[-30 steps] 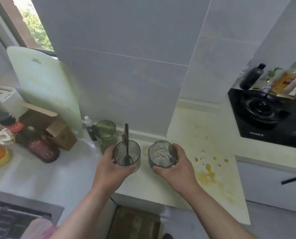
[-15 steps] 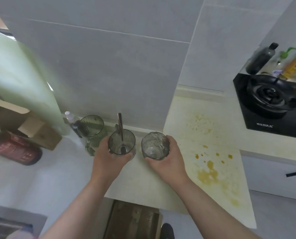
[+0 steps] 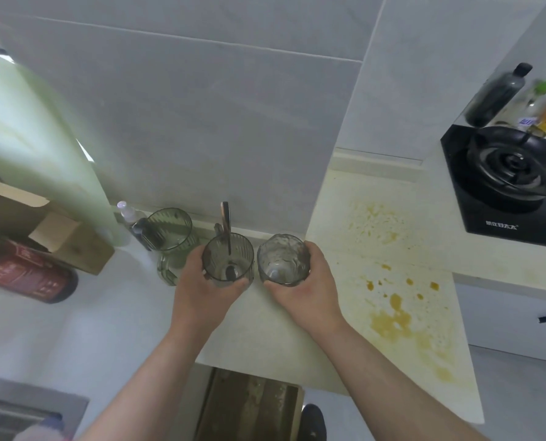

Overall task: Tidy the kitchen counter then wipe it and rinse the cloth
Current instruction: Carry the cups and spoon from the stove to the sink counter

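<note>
Left hand (image 3: 201,291) gripped a ribbed smoky glass (image 3: 216,265) holding a spoon (image 3: 225,224); right hand (image 3: 306,288) gripped a clear dimpled glass (image 3: 283,262) just beside it, near the wall. A green glass (image 3: 170,230) crowded the left side. To the right, the counter (image 3: 265,326) lay open with yellow stains (image 3: 389,316) up to the stove (image 3: 504,186).

Ribbed tumbler (image 3: 228,261): smoky see-through glass, fluted wall.
Dimpled tumbler (image 3: 283,261): clear glass, bumpy, glossy.
Spoon (image 3: 226,218): shiny metal.
Counter (image 3: 399,249): pale speckled stone look, matt, yellow-brown stains.
Hob (image 3: 500,218): glossy black glass.
Box (image 3: 74,249): matt brown cardboard.
Wall tiles (image 3: 201,122): grey, smooth, soft sheen.
</note>
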{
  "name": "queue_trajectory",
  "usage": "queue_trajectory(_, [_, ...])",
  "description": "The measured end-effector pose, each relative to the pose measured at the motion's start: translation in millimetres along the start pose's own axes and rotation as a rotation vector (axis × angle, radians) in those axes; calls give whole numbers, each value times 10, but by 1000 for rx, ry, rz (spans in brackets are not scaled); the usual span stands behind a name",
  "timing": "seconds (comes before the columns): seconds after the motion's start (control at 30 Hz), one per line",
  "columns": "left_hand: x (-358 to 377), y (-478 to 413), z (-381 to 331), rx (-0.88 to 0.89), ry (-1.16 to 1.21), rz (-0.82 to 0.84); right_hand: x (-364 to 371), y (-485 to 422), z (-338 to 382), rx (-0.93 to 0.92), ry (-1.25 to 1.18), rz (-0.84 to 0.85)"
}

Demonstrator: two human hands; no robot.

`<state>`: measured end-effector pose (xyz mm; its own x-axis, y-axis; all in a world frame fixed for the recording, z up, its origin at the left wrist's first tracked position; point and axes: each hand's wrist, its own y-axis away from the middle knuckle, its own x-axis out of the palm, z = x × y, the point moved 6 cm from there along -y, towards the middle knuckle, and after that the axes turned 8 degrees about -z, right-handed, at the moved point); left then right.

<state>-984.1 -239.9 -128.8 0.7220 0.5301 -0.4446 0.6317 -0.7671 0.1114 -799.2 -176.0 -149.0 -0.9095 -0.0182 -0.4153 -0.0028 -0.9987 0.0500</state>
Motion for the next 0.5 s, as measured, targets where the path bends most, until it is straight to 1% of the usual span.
queue_trajectory(0.17, [8, 2, -1, 33, 6, 3, 35, -9, -13, -2, -11, 7])
queue_trajectory(0.5, [25, -37, 95, 19, -5, 5, 55, 2, -62, -11, -5, 21])
